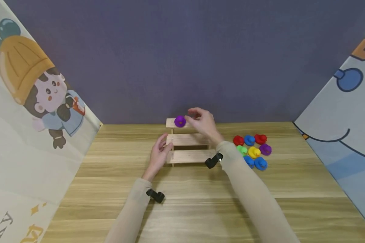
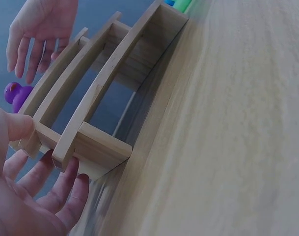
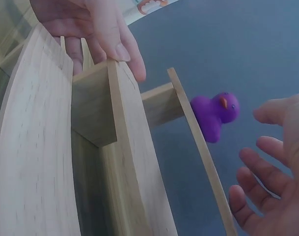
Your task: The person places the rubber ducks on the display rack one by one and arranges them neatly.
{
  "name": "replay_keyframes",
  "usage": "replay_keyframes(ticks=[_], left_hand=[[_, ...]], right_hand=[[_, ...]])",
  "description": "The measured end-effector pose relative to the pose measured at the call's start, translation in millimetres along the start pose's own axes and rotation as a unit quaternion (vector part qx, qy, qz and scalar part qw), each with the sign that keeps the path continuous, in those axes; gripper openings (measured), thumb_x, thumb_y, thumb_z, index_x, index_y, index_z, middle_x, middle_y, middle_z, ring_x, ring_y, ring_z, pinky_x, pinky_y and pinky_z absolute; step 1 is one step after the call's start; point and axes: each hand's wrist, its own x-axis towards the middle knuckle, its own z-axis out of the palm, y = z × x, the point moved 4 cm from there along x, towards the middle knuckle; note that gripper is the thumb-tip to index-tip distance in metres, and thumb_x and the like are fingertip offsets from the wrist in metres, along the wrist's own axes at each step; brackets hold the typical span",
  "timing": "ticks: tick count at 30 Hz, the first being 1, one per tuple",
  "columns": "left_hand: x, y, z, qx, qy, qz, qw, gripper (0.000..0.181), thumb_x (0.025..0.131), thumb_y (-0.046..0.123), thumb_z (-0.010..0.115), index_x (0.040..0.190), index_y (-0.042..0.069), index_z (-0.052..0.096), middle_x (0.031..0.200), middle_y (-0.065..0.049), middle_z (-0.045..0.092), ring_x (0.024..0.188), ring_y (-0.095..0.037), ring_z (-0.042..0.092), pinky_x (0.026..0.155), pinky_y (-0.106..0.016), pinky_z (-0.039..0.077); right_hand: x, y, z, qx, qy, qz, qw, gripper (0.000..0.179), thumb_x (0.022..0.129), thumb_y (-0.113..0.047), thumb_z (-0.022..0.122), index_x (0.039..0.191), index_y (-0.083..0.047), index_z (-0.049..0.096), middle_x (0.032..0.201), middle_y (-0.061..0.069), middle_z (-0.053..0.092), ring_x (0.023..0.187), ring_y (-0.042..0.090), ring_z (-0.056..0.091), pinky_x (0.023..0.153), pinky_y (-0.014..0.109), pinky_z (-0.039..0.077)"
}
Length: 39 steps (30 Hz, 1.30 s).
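Observation:
A small three-tier wooden shelf (image 1: 190, 139) stands on the table against the back wall. On the left part of its top tier sits a purple rubber duck (image 1: 180, 121), also visible in the right wrist view. My left hand (image 1: 160, 153) holds the shelf's left end, its thumb (image 3: 112, 42) on the middle tier and the other fingers around the end. Just right of the duck is my right hand (image 1: 203, 124), fingers loosely bent and spread. A gap shows between those fingers (image 3: 257, 167) and the duck (image 3: 214, 115) in the right wrist view.
Several more rubber ducks stand in a cluster right of the shelf, among them a yellow duck (image 1: 254, 152), a red duck (image 1: 260, 138) and a purple duck (image 1: 265, 149). My right sleeve (image 1: 249, 189) partly covers the cluster's near left side. A dark wall (image 1: 134, 67) rises behind the table.

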Motion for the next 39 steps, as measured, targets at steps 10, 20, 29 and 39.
replay_keyframes(ticks=[10, 20, 29, 39], left_hand=[[-0.5, 0.5, -0.3, 0.005, -0.001, 0.003, 1.0, 0.059, 0.105, 0.015, 0.067, 0.16, 0.007, 0.046, 0.155, -0.024, 0.057, 0.141, -0.04, 0.057, 0.121, -0.054, 0.046], [-2.1, 2.5, -0.1, 0.008, -0.002, 0.007, 0.9999, 0.059, 0.106, 0.016, 0.067, 0.16, 0.006, 0.046, 0.155, -0.024, 0.057, 0.144, -0.039, 0.055, 0.122, -0.054, 0.044], [-3.0, 3.4, -0.9, -0.001, -0.005, 0.006, 1.0, 0.059, 0.106, 0.016, 0.066, 0.16, 0.006, 0.045, 0.154, -0.024, 0.058, 0.141, -0.04, 0.057, 0.122, -0.054, 0.045], [-5.0, -0.5, -0.7, -0.009, -0.013, 0.0, 0.9999, 0.056, 0.107, 0.017, 0.065, 0.16, 0.009, 0.047, 0.153, -0.021, 0.059, 0.137, -0.038, 0.06, 0.121, -0.053, 0.045]], right_hand=[[-12.3, 11, -23, 0.019, 0.03, -0.008, 0.9993, 0.036, 0.099, -0.03, 0.075, 0.128, -0.009, 0.074, 0.125, 0.01, 0.075, 0.112, 0.027, 0.068, 0.091, 0.04, 0.058], [-32.3, 26, -53, 0.011, 0.057, -0.033, 0.9978, 0.03, 0.102, -0.031, 0.072, 0.125, -0.011, 0.075, 0.122, 0.011, 0.075, 0.105, 0.024, 0.067, 0.084, 0.025, 0.055], [-48.7, 44, -74, -0.006, 0.066, -0.03, 0.9973, 0.036, 0.103, -0.031, 0.071, 0.129, -0.006, 0.073, 0.121, 0.013, 0.074, 0.107, 0.02, 0.064, 0.08, 0.018, 0.052], [-62.7, 62, -80, -0.015, 0.078, -0.003, 0.9968, 0.037, 0.103, -0.034, 0.071, 0.129, -0.008, 0.073, 0.128, 0.012, 0.074, 0.11, 0.021, 0.063, 0.083, 0.019, 0.05]])
